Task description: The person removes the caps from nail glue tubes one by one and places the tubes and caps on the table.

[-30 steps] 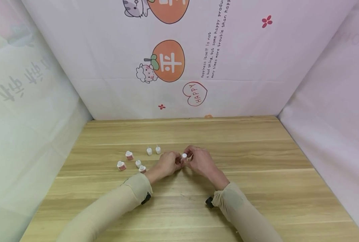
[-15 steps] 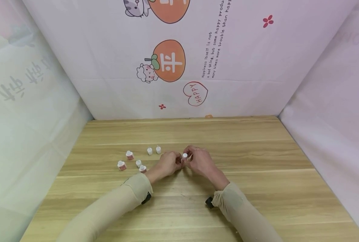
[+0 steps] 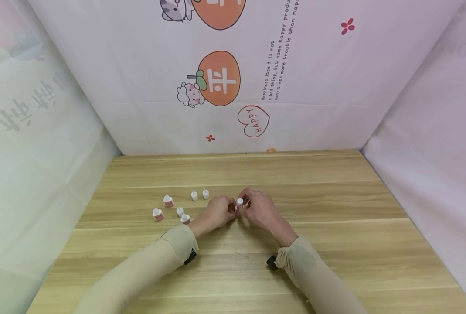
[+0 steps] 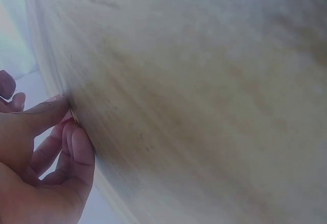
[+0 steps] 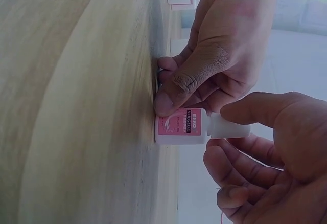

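Observation:
A small white nail glue bottle (image 5: 181,127) with a pink label stands upright on the wooden table. My left hand (image 3: 219,211) grips its body low down, thumb against the label side. The white cap (image 5: 230,128) is pinched between the thumb and fingers of my right hand (image 3: 261,210); it sits on top of the bottle, though I cannot tell how tightly. In the left wrist view, the fingertips (image 4: 82,144) of my left hand show near the table surface, and the bottle is mostly hidden there.
Left of my hands stand several more small bottles with pink labels, including one bottle (image 3: 168,201) at the back and another bottle (image 3: 158,215) in front. White caps with thin upright tips, such as this cap (image 3: 205,194), stand nearby. Printed white cloth (image 3: 315,87) walls the table.
Both hands stay around the same bottle, with barely any visible shift. The other bottles and caps have not moved.

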The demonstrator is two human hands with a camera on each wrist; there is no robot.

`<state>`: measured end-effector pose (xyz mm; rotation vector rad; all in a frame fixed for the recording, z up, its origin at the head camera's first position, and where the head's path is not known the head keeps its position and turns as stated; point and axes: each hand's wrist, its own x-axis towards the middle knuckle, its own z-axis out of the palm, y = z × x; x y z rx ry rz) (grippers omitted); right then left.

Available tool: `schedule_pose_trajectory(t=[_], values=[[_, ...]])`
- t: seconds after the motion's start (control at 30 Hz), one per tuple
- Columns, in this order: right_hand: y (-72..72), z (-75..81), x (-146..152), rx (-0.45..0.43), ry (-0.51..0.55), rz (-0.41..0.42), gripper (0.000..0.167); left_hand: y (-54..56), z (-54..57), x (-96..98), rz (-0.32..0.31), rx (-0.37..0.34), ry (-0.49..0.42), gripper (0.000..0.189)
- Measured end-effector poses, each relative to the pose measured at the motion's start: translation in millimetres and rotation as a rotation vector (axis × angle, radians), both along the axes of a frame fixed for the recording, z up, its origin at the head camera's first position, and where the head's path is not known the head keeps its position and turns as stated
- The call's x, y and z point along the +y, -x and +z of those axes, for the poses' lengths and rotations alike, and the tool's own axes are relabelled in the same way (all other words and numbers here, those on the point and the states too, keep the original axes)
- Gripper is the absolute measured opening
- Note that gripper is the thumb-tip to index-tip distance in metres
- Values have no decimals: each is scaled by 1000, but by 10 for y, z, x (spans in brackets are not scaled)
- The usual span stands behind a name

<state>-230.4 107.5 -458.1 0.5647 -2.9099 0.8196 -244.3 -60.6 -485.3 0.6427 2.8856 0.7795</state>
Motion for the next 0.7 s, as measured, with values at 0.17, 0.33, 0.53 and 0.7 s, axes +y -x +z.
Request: schedule_pose_trajectory(t=[0.17,0.33,0.53,0.7], values=[[3,4,-4,-4,12,-1,21,1,10,-3,11,-17,-8,6],[9,4,-5,-11,26,-21,22,5,12,-1,18,-29,-15,6],[4,5,-8,2,20,-13,19,2,17,-5,13,-27,-11,6],[5,7,-11,-4,-3,-8,20,-9,32,-5,10,-27,-10,9]])
